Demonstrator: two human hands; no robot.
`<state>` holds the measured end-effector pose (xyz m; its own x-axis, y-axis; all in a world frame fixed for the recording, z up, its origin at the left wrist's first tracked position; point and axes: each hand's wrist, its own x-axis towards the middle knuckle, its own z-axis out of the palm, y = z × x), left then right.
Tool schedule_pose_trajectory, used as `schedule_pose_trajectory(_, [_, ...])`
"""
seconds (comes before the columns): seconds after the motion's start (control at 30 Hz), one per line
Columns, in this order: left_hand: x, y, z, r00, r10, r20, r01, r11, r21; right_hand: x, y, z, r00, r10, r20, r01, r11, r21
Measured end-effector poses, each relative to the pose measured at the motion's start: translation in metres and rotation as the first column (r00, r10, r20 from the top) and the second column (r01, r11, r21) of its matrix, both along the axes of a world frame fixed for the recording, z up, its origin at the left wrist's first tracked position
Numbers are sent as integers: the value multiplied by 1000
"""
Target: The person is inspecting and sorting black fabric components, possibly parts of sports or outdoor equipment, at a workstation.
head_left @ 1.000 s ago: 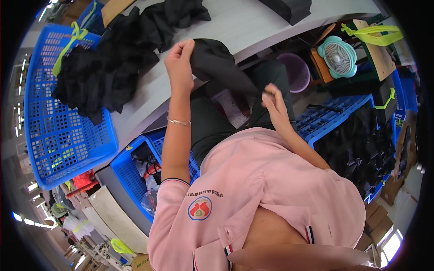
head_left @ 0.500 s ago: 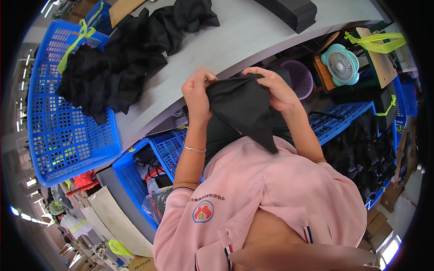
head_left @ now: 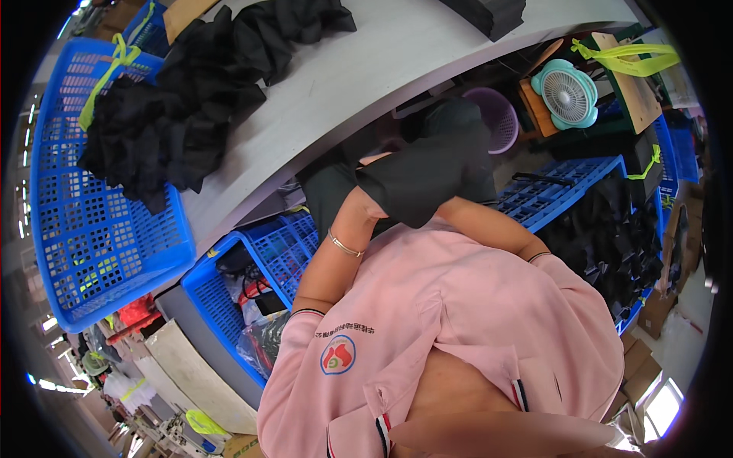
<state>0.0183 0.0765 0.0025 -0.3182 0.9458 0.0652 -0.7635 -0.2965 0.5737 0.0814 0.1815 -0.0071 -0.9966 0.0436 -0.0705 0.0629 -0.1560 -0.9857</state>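
A piece of black fabric (head_left: 424,179) is spread over my hands, above my lap and dark trousers. My left hand (head_left: 369,203) grips its left side; a bit of the fingers shows past the far edge, while the rest is covered. Only the wrist end of my right hand (head_left: 456,208) comes out from under the near right part of the cloth, so its fingers are hidden. On the table at the left lies a heap of black fabric pieces (head_left: 172,114), partly hanging over a blue basket (head_left: 114,294).
The grey table (head_left: 321,91) curves across in front of me. A blue crate (head_left: 210,294) with bagged items stands low at my left. To the right are a purple bin (head_left: 500,122), a turquoise fan (head_left: 566,93) and a blue crate (head_left: 573,183) beside more black fabric.
Both hands have come down and nearer my body, from the table edge to over my lap. The fabric, earlier stretched between visible fingers, now covers most of both hands.
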Motion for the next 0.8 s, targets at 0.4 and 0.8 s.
schedule_pose_trajectory(0.4, [-31, -5, -22, 942, 334, -36, -336, 935, -113, 27, -4, -18, 988, 131, -76, -128, 991, 49])
schedule_pose_trajectory(0.8, [-28, -30, -22, 797, 595, -106, -604, 783, -145, 39, 7, 17, 927, -22, 375, -125, 923, 364])
